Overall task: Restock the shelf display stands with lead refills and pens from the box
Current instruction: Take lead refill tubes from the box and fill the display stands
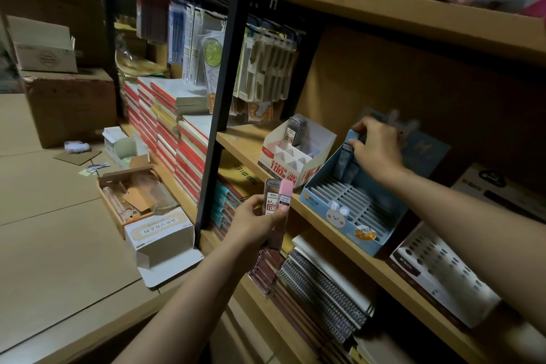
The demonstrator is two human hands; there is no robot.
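Observation:
My left hand (254, 223) holds two lead refill cases (277, 201) upright in front of the shelf, one clear with a 0.7 label and one with a pink cap. My right hand (376, 149) reaches into the back of the blue display stand (353, 210) and pinches a grey-blue refill case (346, 161) standing in a slot there. Most slots of the blue stand are bare. To its left stands a white display stand (295, 156) with a few grey refill cases (295, 130) at its back.
An open brown box (133, 192) with stock sits on the floor at left beside a white carton (161, 235). Stacked notebooks (174, 127) fill the left shelves. A white pen stand with holes (443, 272) sits right of the blue stand. Spiral notebooks (322, 281) lie below.

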